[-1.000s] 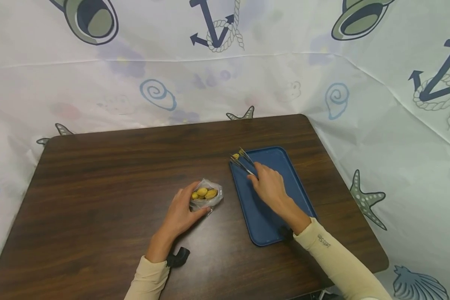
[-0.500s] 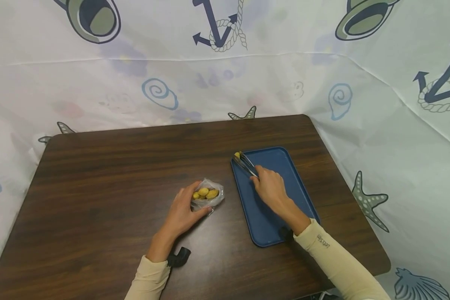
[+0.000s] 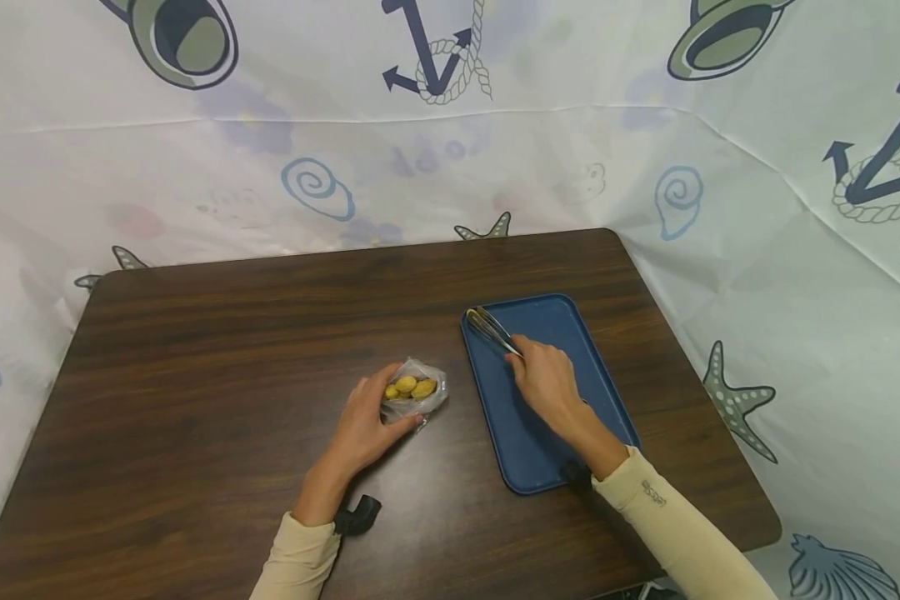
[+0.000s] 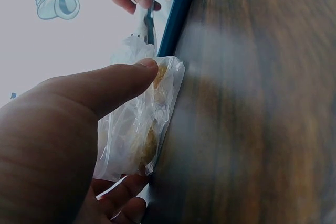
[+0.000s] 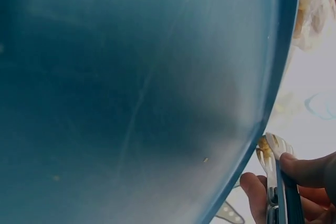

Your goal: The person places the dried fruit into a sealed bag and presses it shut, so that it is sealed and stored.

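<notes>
My left hand [image 3: 360, 429] holds a clear plastic bag [image 3: 437, 398] on the table, thumb on one side and fingers on the other. Several small yellow oval fruits [image 3: 407, 383] show in the bag's open mouth. With my right hand [image 3: 543, 379] I grip metal tongs [image 3: 492, 329] with fork-like tips over the far left corner of a blue tray [image 3: 521, 442]. In the right wrist view a yellow-brown piece [image 5: 263, 145] sits between the tongs' tips. Its far side is hidden by the prongs.
The dark wood-grain table [image 3: 217, 375] reaches well to the left of the bag. A pale curtain [image 3: 435, 175] with sea prints hangs behind it. Tiny crumbs [image 5: 206, 159] lie on the tray. A black wrist mount [image 3: 357, 515] sits by my left cuff.
The tongs' arms have come together around the yellow piece at the tray's corner. My right hand has shifted slightly right and toward me. The left hand and bag stay put.
</notes>
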Tool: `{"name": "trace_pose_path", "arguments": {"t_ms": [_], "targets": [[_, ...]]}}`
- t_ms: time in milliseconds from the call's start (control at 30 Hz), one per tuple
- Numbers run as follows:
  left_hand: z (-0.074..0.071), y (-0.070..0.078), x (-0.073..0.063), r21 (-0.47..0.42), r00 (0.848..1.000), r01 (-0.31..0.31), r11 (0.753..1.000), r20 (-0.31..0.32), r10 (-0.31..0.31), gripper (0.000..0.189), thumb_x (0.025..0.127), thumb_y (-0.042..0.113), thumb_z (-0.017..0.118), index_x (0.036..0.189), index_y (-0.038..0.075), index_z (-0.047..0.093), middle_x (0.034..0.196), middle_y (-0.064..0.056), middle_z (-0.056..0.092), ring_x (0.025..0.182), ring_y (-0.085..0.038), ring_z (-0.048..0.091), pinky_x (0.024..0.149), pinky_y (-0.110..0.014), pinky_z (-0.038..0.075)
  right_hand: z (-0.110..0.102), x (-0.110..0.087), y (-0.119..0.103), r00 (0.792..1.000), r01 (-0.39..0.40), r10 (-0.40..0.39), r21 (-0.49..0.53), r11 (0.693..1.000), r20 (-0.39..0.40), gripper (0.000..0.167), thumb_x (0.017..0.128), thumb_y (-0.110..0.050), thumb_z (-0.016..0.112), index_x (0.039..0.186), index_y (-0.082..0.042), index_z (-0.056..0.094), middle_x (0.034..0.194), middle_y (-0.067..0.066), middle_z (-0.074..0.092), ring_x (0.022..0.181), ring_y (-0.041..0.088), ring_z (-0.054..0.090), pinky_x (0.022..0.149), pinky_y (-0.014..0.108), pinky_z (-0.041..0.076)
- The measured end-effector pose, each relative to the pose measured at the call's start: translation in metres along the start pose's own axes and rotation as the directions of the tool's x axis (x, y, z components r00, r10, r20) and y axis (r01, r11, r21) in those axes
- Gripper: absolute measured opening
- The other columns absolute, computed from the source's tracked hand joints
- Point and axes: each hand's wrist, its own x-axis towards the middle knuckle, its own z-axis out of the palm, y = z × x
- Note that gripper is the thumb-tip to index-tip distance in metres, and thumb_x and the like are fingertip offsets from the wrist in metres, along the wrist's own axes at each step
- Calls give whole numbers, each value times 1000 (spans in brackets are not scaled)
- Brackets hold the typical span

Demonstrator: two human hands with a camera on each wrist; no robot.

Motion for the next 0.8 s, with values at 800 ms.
{"name": "trace_pose_path", "arguments": {"t_ms": [800], "targets": [[3,-3,1,-1,1000,-24,1000,-15,24,89,80,38,88,155,19,44,144,-11,60,127,-33,54,105,-58,42,-23,-24,-4,992,85,-78,69,994,-100,22,95,-17,74,116,-9,73,83,5,75,56,15,52,53,37,46]]}}
